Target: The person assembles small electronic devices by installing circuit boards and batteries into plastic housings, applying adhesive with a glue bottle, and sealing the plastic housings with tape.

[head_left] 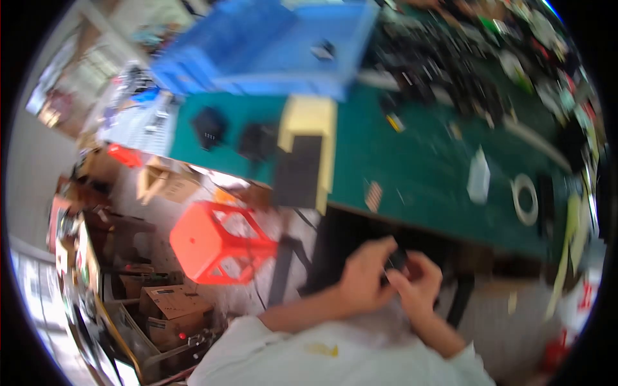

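Observation:
My left hand (pixel 367 273) and my right hand (pixel 420 283) come together in front of my body, just off the near edge of the green-topped table (pixel 412 174). Between their fingers is a small black object (pixel 396 259), too blurred to name. Both hands are closed on it, the left from one side and the right from the other. On the tabletop beyond them lie a small striped piece (pixel 373 196) and a white squeeze bottle (pixel 478 177). A roll of pale tape (pixel 524 201) lies farther right.
A blue crate (pixel 277 83) stands at the back, with black parts (pixel 444 64) heaped to its right. Dark blocks (pixel 209 127) and a black sheet on yellow board (pixel 299 170) lie left. A red stool (pixel 219 243) and cardboard boxes (pixel 172 309) are on the floor.

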A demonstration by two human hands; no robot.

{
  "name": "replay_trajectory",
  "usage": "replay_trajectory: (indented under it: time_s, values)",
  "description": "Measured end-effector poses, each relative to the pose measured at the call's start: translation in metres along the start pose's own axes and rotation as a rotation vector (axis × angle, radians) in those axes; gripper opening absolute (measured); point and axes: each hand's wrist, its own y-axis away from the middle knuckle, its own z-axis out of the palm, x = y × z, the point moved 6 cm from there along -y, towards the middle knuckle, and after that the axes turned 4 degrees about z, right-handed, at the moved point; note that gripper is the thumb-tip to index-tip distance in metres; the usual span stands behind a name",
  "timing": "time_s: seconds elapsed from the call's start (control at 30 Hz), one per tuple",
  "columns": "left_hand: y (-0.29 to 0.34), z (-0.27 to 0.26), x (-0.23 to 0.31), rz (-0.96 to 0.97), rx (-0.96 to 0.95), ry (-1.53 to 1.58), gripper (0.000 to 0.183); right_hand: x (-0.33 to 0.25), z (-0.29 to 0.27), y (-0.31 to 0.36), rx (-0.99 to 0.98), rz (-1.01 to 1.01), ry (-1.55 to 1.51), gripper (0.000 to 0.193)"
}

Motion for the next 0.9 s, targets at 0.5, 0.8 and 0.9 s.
replay_trajectory:
  time_s: [0.5, 0.8, 0.9]
  values:
    - [-0.004, 0.012, -0.001, -0.019, -0.329, 0.531, 0.052, -0.023, 0.001, -0.006, -0.437, -0.040, -0.400, 0.050]
    - [-0.003, 0.020, -0.003, -0.224, -0.411, 0.808, 0.049, -0.006, 0.000, -0.003, -0.452, 0.156, -0.557, 0.048]
    - [0.000, 0.020, -0.005, -0.339, -0.400, 0.892, 0.047, -0.006, 0.002, -0.003, -0.324, 0.113, -0.496, 0.045]
